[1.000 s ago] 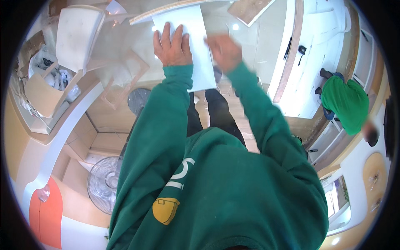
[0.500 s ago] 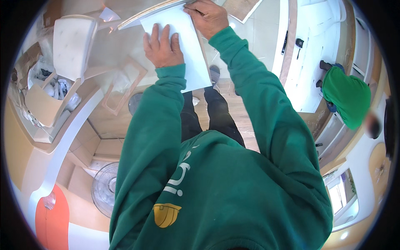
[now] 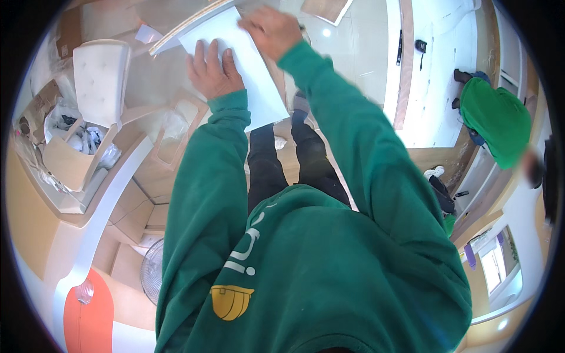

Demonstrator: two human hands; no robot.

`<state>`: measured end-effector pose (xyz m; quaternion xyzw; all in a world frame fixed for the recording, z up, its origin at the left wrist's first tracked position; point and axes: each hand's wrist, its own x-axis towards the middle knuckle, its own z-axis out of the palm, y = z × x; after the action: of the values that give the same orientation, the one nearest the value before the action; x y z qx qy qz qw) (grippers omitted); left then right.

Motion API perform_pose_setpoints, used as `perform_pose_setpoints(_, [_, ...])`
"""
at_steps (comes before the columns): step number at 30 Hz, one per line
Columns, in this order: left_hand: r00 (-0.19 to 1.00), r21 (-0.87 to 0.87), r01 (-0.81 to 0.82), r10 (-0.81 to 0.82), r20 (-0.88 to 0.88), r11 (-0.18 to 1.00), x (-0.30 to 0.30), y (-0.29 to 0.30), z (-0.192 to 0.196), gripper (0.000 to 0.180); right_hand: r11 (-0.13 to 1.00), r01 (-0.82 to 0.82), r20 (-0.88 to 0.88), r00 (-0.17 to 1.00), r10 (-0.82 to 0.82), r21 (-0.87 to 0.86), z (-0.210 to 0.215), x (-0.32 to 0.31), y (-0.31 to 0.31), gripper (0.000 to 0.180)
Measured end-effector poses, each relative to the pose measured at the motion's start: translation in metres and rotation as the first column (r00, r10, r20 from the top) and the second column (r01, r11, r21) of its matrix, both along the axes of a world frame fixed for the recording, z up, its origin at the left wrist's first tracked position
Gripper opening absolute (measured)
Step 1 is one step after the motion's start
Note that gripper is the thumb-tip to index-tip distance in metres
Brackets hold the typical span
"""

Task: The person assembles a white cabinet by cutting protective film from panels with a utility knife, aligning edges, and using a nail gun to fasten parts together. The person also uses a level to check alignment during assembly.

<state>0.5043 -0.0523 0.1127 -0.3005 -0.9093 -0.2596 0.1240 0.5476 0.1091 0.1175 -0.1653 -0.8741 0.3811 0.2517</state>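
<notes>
A white sheet-like panel (image 3: 259, 79) lies slanted in front of me, over a board whose curved pale wooden edge (image 3: 191, 26) shows at its far left. My left hand (image 3: 215, 72) rests flat on the panel's left side, fingers spread. At the panel's far right edge is my right hand (image 3: 273, 32), slightly blurred, with its fingers curled together. Whatever those fingers may pinch is hidden. A brown strip of the board (image 3: 275, 82) shows along the panel's right side.
A cushioned white chair (image 3: 101, 82) and a bin bag (image 3: 73, 129) are at left. Below them stand a curved counter (image 3: 112, 206) and a fan (image 3: 152, 270). To the right, a co-worker in green (image 3: 494, 120) bends beside a long white panel (image 3: 438, 100) holding a tape measure (image 3: 421, 46).
My right hand has shifted left and nearer along the panel's edge. The whole view has swung a little, and the panel and my left hand appear further left. Another dark-clad figure shows at right.
</notes>
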Motion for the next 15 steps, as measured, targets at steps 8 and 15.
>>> perform_pose_setpoints(8, [1.000,-0.008,-0.005,0.005,0.012,1.000,-0.003,-0.011,-0.004,0.035,0.997,-0.043,0.035,0.998,0.046,-0.066,-0.005,0.152,-0.091,0.013])
perform_pose_setpoints(15, [0.988,-0.353,0.089,-0.127,-0.087,0.931,-0.001,0.001,0.024,0.036,0.521,0.691,0.531,0.721,-0.446,-0.501,0.060,0.310,-0.100,0.011])
